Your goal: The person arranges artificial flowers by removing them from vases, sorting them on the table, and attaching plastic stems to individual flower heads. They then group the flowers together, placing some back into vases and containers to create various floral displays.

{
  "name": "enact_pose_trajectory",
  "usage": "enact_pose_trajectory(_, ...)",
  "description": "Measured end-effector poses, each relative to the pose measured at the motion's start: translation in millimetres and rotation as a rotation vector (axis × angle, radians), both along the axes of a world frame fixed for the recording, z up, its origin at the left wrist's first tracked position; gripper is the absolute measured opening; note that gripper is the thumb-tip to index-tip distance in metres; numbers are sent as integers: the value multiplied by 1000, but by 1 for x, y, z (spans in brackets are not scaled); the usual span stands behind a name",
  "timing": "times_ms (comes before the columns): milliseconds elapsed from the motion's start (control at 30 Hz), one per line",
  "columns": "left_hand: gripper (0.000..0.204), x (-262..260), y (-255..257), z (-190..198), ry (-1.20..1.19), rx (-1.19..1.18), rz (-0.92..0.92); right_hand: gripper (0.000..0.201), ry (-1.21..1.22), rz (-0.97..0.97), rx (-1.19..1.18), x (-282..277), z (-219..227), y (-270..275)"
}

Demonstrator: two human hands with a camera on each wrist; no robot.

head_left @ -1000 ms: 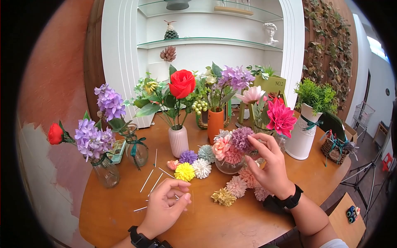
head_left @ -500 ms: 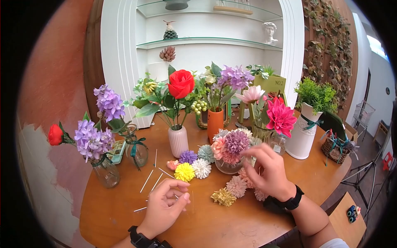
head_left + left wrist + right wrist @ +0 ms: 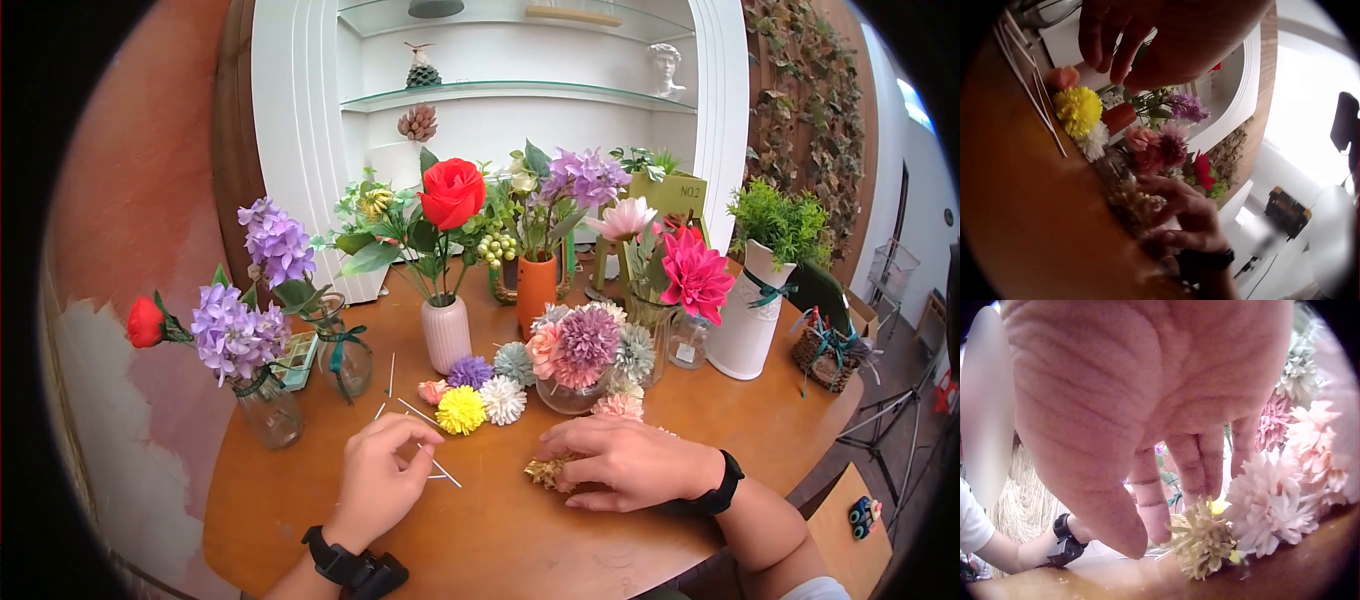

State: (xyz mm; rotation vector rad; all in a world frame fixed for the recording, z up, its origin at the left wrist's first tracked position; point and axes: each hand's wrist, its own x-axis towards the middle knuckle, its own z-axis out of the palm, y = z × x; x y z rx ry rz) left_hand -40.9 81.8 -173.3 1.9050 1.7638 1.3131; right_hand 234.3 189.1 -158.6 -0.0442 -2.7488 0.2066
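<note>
In the head view my right hand (image 3: pixel 625 462) reaches over a gold flower head (image 3: pixel 547 472), fingers bent loosely downward. From the right wrist, the fingertips sit right at the edge of that gold flower head (image 3: pixel 1202 540), with pale pink flower heads (image 3: pixel 1272 509) beside it. My left hand (image 3: pixel 382 475) hovers over thin white sticks (image 3: pixel 446 474), its fingers loosely bent and nothing between them. Behind the right hand, a round glass vase (image 3: pixel 570 397) holds a bunch topped by a mauve pompon flower (image 3: pixel 588 338), with peach and pink blooms around it.
Yellow (image 3: pixel 461 410), white (image 3: pixel 503 399) and purple flower heads lie mid-table. Glass vases with lilac flowers (image 3: pixel 240 335) stand at left. Behind are a pink ribbed vase (image 3: pixel 446 335) with a red rose, an orange vase (image 3: pixel 536 290) and a tall white vase (image 3: pixel 742 335).
My right hand has left the mauve flower in the glass vase and come down toward me to the gold flower head. My left hand stays near the sticks. The head view has shifted slightly.
</note>
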Motion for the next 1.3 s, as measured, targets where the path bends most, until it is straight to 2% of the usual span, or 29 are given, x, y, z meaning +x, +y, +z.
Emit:
enact_pose_trajectory(33, 15, -3, -1, 2, 169, -47, 9, 20, 3, 1, -1, 0, -1, 0)
enact_pose_trajectory(67, 15, -5, -1, 1, 171, -48, 10, 18, -6, -3, -15, 0, -2, 0)
enact_pose_trajectory(133, 20, -9, -2, -3, 508, -110, -45, 17, -17, -6, -28, 0, -1, 0)
enact_pose_trajectory(333, 11, -5, 0, -11, 357, -352, -146, 14, -42, 15, -68, 0, 1, -1)
enact_pose_trajectory(733, 8, -6, 1, -14, 456, -317, -269, 13, -25, 40, -74, -1, 0, -1)
enact_pose_trajectory(1300, 11, -2, 0, -13, 416, -337, -307, 12, -78, 27, -78, 0, 2, -3)
